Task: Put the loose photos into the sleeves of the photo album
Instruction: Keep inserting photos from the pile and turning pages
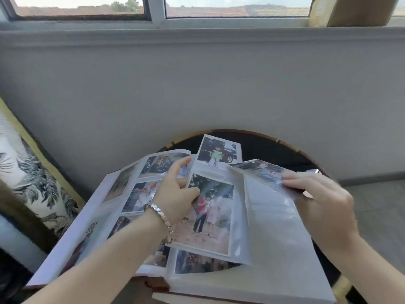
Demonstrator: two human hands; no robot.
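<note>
While the album (pixel 122 189) is lying open on the table (pixel 274 148), one sleeve page (pixel 210 213), w/ a group photo already in it, is being pinched near its top-left edge by the left hand (pixel 175 194). The thumb is being pressed on the front and the fingers are being curled behind. The page is being held raised and tilted off the ones under it, prob. so it's being steadied out of the way while the pockets to the right are being reached.

A loose photo (pixel 258 170) is being gripped at its near-right edge by the right hand (pixel 324 205), fingers closed on it. It is being held tilted just above the top of the empty right-hand page (pixel 271 227), approx. where a pocket mouth would be, so it is likely being lined up for sliding in. Motion blur is hiding that edge, so whether it is already entering a sleeve can't be told.

Another loose photo (pixel 217 151) is lying on the table just beyond the album. It is between the two hands, near the left fingertips, and is not being touched.
</note>
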